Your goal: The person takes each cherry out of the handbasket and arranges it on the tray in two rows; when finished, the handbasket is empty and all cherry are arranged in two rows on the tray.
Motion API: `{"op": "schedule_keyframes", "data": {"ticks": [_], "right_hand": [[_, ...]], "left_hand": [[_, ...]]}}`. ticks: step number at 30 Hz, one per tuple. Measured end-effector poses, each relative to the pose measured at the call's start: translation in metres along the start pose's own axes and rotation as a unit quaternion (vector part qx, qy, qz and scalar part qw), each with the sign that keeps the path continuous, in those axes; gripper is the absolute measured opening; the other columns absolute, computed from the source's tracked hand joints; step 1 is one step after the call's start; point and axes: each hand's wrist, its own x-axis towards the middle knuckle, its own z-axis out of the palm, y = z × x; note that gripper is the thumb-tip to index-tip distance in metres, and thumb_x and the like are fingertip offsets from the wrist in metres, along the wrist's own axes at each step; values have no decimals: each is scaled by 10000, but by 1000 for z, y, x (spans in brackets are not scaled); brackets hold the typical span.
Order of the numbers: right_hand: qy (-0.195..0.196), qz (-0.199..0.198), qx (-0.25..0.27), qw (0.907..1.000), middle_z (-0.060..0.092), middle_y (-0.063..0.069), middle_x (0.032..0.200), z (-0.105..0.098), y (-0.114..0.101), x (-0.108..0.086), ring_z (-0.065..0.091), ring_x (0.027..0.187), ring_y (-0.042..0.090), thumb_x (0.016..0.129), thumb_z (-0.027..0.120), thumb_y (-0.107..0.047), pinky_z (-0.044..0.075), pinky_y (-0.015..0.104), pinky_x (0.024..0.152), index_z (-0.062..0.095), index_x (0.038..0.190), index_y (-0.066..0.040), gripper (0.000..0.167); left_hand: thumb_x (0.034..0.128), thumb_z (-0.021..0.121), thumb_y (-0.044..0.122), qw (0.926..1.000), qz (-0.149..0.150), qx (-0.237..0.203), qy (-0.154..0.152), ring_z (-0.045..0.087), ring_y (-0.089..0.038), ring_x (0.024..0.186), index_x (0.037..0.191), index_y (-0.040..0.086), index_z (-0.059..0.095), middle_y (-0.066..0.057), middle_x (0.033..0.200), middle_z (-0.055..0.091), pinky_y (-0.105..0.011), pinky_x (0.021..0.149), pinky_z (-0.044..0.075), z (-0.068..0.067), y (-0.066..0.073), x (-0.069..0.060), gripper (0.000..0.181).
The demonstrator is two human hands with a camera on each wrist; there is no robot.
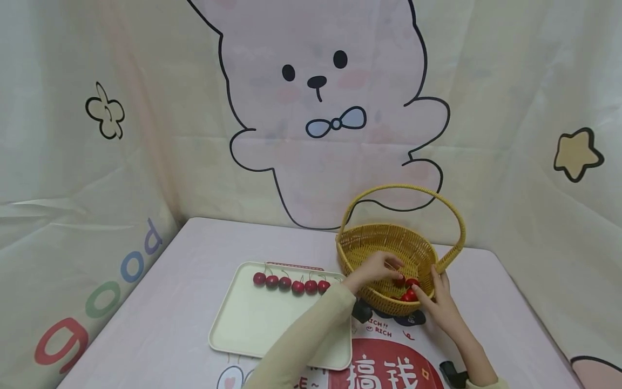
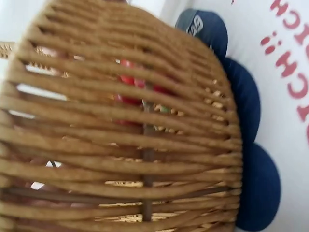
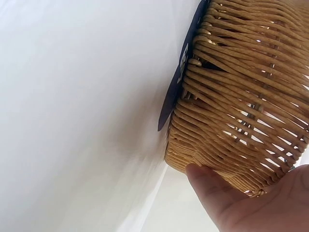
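Note:
A yellow wicker basket (image 1: 389, 229) with a tall arched handle stands at the back right, several red cherries (image 1: 410, 295) gathered at its near right side. My left hand (image 1: 376, 268) reaches over the rim into it. Its fingertips are beside a cherry (image 1: 399, 281); whether they pinch it cannot be told. With the thumb at the rim and fingers along the outside near the handle's base, my right hand (image 1: 444, 308) grips the basket. The left wrist view is filled by the basket's woven wall (image 2: 120, 164), red cherries showing through its gaps.
Left of the basket lies a cream tray (image 1: 243, 329) with a row of stemmed dark cherries (image 1: 298, 287) along its far side. My left sleeve (image 1: 306, 335) crosses the tray's right part. A white printed cloth (image 1: 160, 324) covers the table, with curtains behind and at both sides.

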Motion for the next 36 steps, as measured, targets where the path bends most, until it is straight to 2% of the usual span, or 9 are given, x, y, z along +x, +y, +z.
{"op": "schedule_keyframes", "data": {"ticks": [6,9,14,16,23,29,36], "right_hand": [[39,-32,-14,10000,-112,251,1503,-1,2,-1,184,1280,574,934,520,-333,248,705,942,-39,1463,15,846],[15,13,-16,10000,-118,253,1502,0,2,-1,185,1276,578,937,513,-337,242,706,946,-40,1463,16,841],[-32,37,49,10000,-116,251,1502,1,0,-1,185,1278,575,940,507,-339,239,702,954,-42,1462,17,837],[-27,25,54,10000,-114,246,1504,1,-1,-1,185,1280,572,939,508,-340,242,700,953,-42,1463,13,838],[7,-12,18,10000,-101,250,1502,0,-2,0,192,1276,577,935,515,-333,267,695,935,-35,1466,8,837],[-2,8,25,10000,-96,254,1499,-1,-1,-1,188,1278,574,934,520,-331,257,695,945,-35,1465,11,841],[4,29,-2,10000,-103,246,1502,0,-1,-1,186,1281,571,934,517,-338,258,697,942,-37,1466,7,842]], "left_hand": [[813,712,167,9988,-389,263,-137,591,-75,890,1099,158,675,-17,1082,662,-214,709,493,4,5,8,289],[820,702,150,9975,-521,369,-300,611,-102,859,1130,162,661,-24,1122,646,-216,673,512,7,2,12,313],[834,681,127,9937,-365,829,-662,608,-132,960,1186,151,634,-33,1162,629,-207,745,504,10,0,14,355],[836,678,120,9922,-273,963,-738,587,-104,995,1181,151,637,-15,1148,636,-188,773,485,9,0,14,349],[819,685,81,9861,-234,1280,-1030,601,-62,861,1095,135,672,7,1031,671,-162,729,490,10,1,16,282],[807,693,49,9851,-365,1341,-1016,592,-51,795,1000,155,696,38,936,671,-169,703,500,13,0,19,221],[809,696,66,9867,-534,1335,-758,581,-60,759,1026,163,681,28,937,656,-168,685,499,14,2,16,238]]}}
